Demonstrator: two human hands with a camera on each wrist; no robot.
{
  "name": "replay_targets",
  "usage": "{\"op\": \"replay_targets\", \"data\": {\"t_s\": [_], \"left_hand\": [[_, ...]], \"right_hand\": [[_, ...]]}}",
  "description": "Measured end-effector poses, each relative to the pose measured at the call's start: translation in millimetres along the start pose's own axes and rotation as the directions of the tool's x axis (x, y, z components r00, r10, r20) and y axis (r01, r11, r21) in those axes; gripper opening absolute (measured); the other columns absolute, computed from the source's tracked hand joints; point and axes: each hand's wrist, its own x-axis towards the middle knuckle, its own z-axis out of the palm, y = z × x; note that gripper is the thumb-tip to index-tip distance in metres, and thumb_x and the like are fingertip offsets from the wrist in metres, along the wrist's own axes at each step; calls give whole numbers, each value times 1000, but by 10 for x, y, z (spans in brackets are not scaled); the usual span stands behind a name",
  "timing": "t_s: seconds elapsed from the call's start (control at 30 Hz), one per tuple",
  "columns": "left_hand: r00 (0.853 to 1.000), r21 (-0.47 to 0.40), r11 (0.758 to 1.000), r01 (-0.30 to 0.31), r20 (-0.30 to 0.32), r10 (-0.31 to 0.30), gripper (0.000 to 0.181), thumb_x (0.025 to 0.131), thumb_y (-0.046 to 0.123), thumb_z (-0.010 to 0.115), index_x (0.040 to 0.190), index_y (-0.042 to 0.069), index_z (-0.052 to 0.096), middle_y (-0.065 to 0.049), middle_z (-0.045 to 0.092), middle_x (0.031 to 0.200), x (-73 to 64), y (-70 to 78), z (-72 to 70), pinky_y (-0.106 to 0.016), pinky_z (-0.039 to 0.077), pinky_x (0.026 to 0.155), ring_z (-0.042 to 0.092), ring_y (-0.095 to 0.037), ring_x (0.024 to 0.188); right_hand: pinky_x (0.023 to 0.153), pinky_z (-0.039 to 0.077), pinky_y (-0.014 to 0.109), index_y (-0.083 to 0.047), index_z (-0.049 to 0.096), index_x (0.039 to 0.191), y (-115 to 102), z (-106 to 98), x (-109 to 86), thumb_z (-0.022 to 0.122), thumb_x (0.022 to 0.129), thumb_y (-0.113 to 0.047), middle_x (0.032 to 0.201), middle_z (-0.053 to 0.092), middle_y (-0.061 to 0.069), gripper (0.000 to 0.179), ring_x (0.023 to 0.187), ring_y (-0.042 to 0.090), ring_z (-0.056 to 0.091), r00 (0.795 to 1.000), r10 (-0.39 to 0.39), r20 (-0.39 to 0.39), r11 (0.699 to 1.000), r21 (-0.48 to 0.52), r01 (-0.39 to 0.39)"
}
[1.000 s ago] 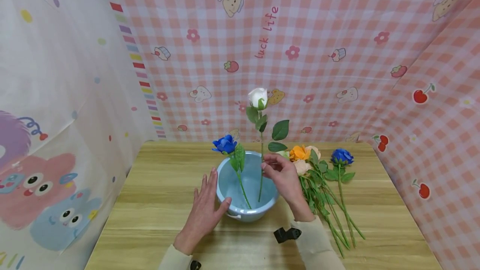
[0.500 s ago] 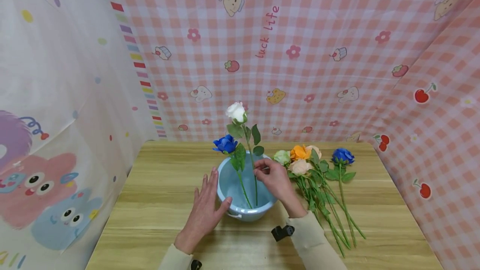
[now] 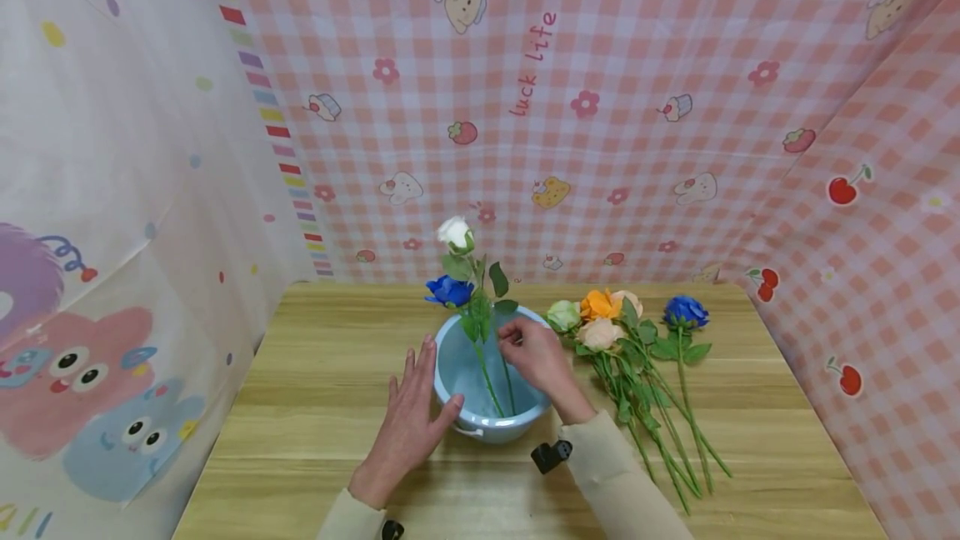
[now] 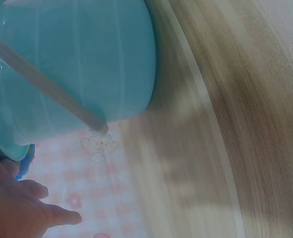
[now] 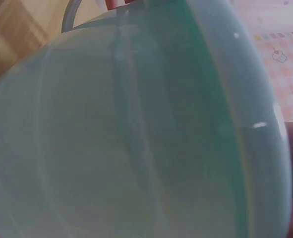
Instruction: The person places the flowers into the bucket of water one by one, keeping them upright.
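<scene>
A light blue bucket (image 3: 491, 432) stands on the wooden table, its handle (image 4: 47, 87) slanting across the wall in the left wrist view. My left hand (image 3: 405, 415) rests with straight fingers against the bucket's left rim. Over the opening, my right hand (image 3: 536, 357) pinches the stem of a white rose (image 3: 455, 234), whose lower stem reaches inside the bucket. A blue rose (image 3: 450, 290) leans in the bucket toward the back left. In the right wrist view the bucket wall (image 5: 96, 129) covers most of the right hand.
To the right lie several artificial flowers: a pale green one (image 3: 563, 315), an orange one (image 3: 600, 304), a peach one (image 3: 601, 334) and another blue rose (image 3: 685, 312), stems pointing forward. Patterned cloth (image 3: 615, 165) hangs behind and along both sides of the table.
My right hand has moved left and slightly down with the white rose, whose bloom now tilts left above the blue rose. The left hand and bucket stay in place.
</scene>
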Motion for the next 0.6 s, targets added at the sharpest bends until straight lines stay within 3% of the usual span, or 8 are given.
{"op": "replay_targets", "data": {"t_s": [0.37,0.6], "left_hand": [[1000,23,1000,-6,1,6,87,103,53,52,167,8,14,-9,13,173,2,-3,-3,-79,19,113,14,-44,156],[1000,14,1000,-4,-1,4,87,102,49,55,167,8,14,-9,13,173,0,2,-2,-79,18,113,14,-44,156]], "right_hand": [[66,53,29,-6,76,95,37,118,105,72,83,-4,79,70,0,13,72,12,62,991,47,127,998,-37,-43],[66,53,27,-6,75,94,19,133,122,73,83,-3,78,70,-1,12,71,12,62,985,60,163,997,-65,-50]]}}
